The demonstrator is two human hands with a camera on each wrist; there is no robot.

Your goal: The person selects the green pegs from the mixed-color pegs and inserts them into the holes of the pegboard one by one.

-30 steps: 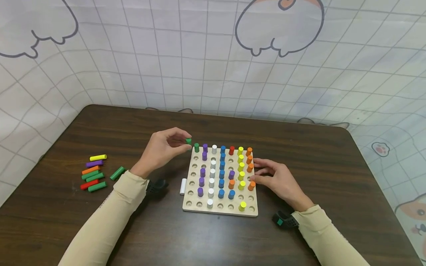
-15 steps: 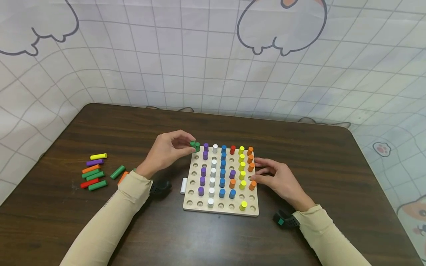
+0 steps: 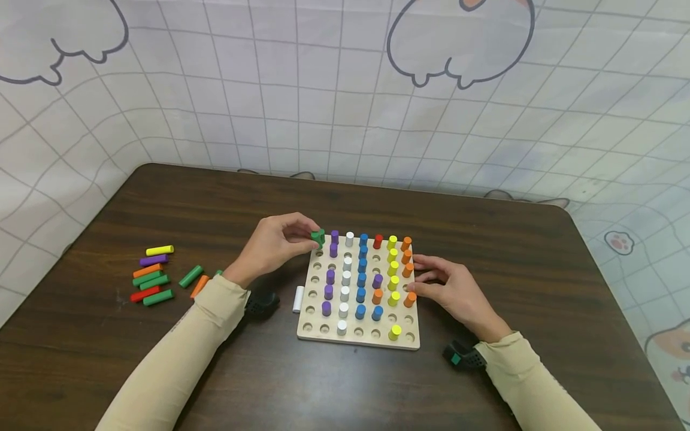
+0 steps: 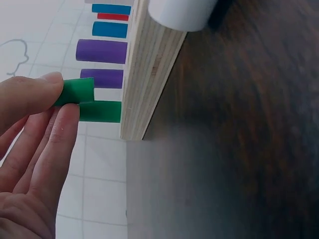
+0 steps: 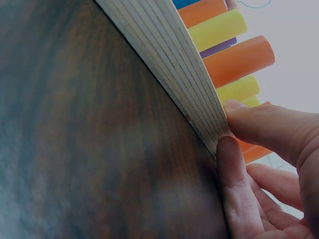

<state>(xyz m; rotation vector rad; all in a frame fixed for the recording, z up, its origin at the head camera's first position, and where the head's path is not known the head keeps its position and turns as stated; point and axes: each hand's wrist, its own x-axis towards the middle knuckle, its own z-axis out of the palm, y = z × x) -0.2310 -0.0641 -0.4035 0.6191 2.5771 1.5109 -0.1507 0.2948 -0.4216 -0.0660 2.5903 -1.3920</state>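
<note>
A wooden pegboard (image 3: pixel 372 340) lies on the table, with columns of purple, white, blue and yellow pegs and others standing in its holes. At its far left corner my left hand (image 3: pixel 277 242) pinches a green peg (image 4: pixel 79 90) between thumb and fingers. In the left wrist view that peg overlaps a second green peg (image 4: pixel 105 112), which stands in the board; whether they touch I cannot tell. On the opposite side my right hand (image 3: pixel 455 290) holds the board's edge, the thumb at the top rim and a fingertip against the side, beside orange pegs (image 5: pixel 239 60).
Left of my left forearm lie loose pegs: yellow (image 3: pixel 160 250), purple (image 3: pixel 154 260), red (image 3: pixel 145 294), plus several green and orange ones. One white peg (image 3: pixel 298 299) lies against the board's left side. A patterned cloth (image 3: pixel 302 108) hangs behind the table.
My left hand has moved right, bringing its green peg up to the standing green one at the corner. A loose orange peg has come into sight by the forearm. My right hand stays put.
</note>
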